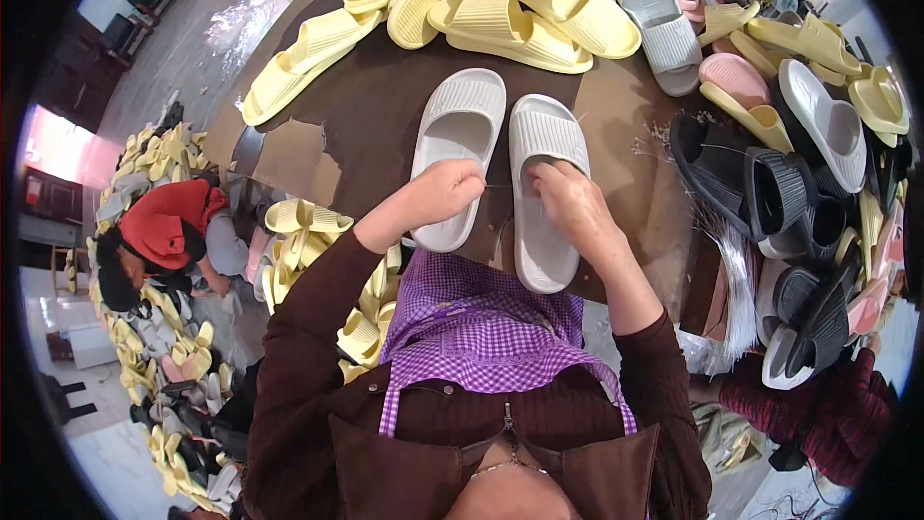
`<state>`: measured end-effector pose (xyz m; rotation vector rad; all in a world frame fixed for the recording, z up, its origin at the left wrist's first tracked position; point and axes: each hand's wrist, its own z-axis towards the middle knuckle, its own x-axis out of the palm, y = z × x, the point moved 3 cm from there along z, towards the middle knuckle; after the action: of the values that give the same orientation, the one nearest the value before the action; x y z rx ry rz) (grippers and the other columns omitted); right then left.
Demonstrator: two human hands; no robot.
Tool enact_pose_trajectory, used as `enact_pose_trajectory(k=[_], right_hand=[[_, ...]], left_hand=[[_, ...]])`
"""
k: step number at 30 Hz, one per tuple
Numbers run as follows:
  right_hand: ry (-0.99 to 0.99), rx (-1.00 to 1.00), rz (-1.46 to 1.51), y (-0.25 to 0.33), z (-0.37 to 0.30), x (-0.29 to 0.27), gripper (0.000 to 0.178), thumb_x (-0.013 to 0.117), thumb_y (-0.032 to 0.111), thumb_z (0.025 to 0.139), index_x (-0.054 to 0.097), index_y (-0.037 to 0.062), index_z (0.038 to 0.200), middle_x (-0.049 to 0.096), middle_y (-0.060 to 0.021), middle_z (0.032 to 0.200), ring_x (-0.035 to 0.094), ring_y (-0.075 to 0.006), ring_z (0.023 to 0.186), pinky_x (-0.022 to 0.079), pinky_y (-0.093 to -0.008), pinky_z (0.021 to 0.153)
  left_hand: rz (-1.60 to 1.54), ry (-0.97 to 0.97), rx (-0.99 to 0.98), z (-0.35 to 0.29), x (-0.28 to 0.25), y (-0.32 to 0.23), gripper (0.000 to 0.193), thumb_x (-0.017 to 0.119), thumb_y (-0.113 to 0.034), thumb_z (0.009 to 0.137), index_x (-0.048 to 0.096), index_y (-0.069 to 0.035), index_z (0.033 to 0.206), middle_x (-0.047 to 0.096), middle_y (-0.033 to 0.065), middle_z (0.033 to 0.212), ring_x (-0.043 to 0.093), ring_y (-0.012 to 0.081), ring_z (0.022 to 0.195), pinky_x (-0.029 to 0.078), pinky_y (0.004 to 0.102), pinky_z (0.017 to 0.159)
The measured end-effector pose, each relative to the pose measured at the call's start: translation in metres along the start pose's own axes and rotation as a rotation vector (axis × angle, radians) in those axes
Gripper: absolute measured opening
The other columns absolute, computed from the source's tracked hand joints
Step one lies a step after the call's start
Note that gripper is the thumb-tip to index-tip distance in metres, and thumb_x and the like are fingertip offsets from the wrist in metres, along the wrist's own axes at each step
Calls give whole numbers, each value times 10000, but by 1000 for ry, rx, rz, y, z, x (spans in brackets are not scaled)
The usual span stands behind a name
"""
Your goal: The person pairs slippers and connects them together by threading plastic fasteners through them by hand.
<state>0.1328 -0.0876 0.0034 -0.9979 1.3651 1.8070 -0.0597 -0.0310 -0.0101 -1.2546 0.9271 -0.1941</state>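
Two light grey slide slippers lie side by side on the brown table in front of me, toes pointing away. Over the inner edge of the left slipper point(462, 101), my left hand point(450, 195) is closed in a pinch. Inside the foot opening of the right slipper point(547, 255), the fingers of my right hand point(575, 204) are bent and pressed together. A faint thin strand seems to cross the gap between the two slippers. What either hand grips is too small or hidden to make out.
Yellow slides point(520, 24) line the table's far side, beside a grey slide point(659, 24). Black slides point(770, 197) and pink ones pile up at the right. A bundle of clear thin strands point(736, 299) hangs at the right edge. A person in red point(173, 221) bends among slippers at left.
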Motion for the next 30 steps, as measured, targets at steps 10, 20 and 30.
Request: enact_pose_trajectory(k=[10, 20, 30], right_hand=[[-50, -27, 142, 7, -11, -15, 177, 558, 46, 825, 599, 22, 995, 578, -178, 889, 583, -372, 821, 477, -414, 706], [-79, -57, 148, -5, -12, -9, 170, 565, 67, 820, 596, 33, 983, 572, -158, 854, 583, -356, 810, 483, -418, 692], [-190, -48, 294, -9, -14, -30, 127, 579, 44, 831, 621, -2, 943, 617, -153, 857, 615, -276, 756, 489, -333, 678]], left_hand=[[-119, -41, -7, -14, 9, -9, 171, 430, -117, 863, 495, 14, 772, 481, 45, 648, 452, 126, 619, 396, 277, 585], [-289, 146, -151, -18, 22, -5, 189, 428, -129, 839, 518, 19, 762, 532, 82, 655, 499, 167, 636, 428, 329, 605], [371, -74, 150, 21, -12, 0, 175, 481, -150, 838, 492, 7, 761, 530, 204, 688, 537, 379, 675, 421, 422, 605]])
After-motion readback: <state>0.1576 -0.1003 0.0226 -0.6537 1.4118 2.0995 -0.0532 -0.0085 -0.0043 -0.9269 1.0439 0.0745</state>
